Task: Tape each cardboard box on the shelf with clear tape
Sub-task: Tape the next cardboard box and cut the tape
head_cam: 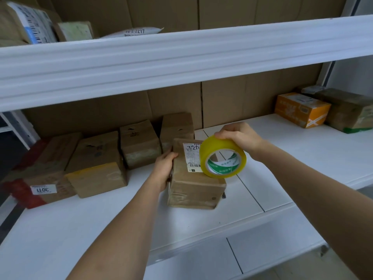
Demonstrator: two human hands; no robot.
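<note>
Near the middle of the frame, on the white shelf (262,178), sits the small cardboard box (193,184) I am taping. My left hand (164,168) grips its left side, fingers curled over the top edge, to keep it from sliding. My right hand (240,138) holds the tape roll (223,158) from above, fingers wrapped over its rim, and the roll rests on the right part of the box top, partly covering the white label (190,156). I think the box is light and stiff, with firm corners, so a hold on its sides should work well. It looks shiny with tape already on it, so it may be a bit slippery. The roll is hard and round and easy to hold around its outside. I cannot see a loose tape end. To the left of the frame more brown boxes (96,164) stand in a row, and the nearest ones are just beside my left hand, so there is little room that way. To the right the shelf is bare until the orange box (300,110) at the far right, well apart. The upper shelf (181,57) hangs over the back, so I should not lift too high. The front edge of the shelf is near, and the box should stay back from it.
</note>
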